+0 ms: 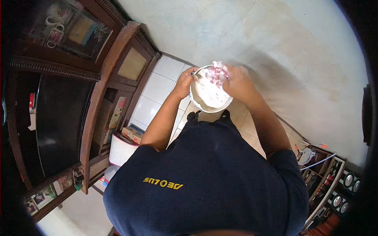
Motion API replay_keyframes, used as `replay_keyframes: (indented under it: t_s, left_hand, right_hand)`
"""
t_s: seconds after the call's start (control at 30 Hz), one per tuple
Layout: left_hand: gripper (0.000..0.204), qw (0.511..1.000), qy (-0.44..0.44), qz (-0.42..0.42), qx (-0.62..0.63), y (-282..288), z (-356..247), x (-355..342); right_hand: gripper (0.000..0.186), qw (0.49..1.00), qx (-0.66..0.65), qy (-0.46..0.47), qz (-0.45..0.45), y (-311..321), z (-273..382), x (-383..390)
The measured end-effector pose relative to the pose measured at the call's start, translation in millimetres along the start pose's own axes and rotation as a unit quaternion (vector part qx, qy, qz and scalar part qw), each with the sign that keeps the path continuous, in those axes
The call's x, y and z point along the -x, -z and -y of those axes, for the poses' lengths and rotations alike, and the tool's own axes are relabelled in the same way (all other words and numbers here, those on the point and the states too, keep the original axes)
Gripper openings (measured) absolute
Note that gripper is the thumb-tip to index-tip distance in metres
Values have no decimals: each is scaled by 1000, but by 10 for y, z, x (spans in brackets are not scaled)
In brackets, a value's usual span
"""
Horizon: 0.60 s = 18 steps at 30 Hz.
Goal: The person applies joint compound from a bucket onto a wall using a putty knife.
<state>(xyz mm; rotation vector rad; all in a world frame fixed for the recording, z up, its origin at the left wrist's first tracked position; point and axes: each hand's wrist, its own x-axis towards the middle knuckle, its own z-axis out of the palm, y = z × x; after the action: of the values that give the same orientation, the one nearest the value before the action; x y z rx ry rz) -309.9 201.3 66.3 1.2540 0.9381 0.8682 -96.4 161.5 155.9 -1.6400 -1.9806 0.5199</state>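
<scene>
Bowl (pixel 194 101), one, round and pale-rimmed: being held in front of the person's body, above the tiled floor (pixel 249 129) and near the pale wall (pixel 244 29). Contents, white powder (pixel 212 94): covering the bowl's interior and reaching toward its near edge. Pieces (pixel 217 75), pinkish-red, dusted white: gathering at the bowl's far right edge, some rising above the rim. Left hand (pixel 184 83): grasping the bowl by its left edge. Right hand (pixel 238 82): meeting the pieces over the bowl's right edge; motion is blurring it, white is coating its fingers, and whether they are closing round the pieces one cannot tell. Shirt (pixel 208 165), navy, yellow lettering on it: covering the person's trunk. Cabinet (pixel 91 118), dark brown wood: standing along the left, carrying a black glossy panel (pixel 59 129) within its frame and a mug (pixel 56 36) behind its upper pane. Tub (pixel 121 151), white with a pink edge: standing beside the cabinet's base, a cardboard box (pixel 133 134) lying just beyond its far edge. Shelf unit (pixel 318 192), low: standing at the right, bearing a white bag (pixel 307 156) near its far corner.
</scene>
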Motion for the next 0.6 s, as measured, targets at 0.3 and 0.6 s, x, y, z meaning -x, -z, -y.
replay_keyframes:
  t_s: [0.3,0.6]
  left_hand:
    - [37,1000,16,6,-16,3,-64,1]
    - [32,999,20,-31,-10,-26,-28,-2]
  right_hand:
    - [39,996,-23,-30,83,99,96,-41]
    - [40,995,-55,-65,52,-159,-66,-43]
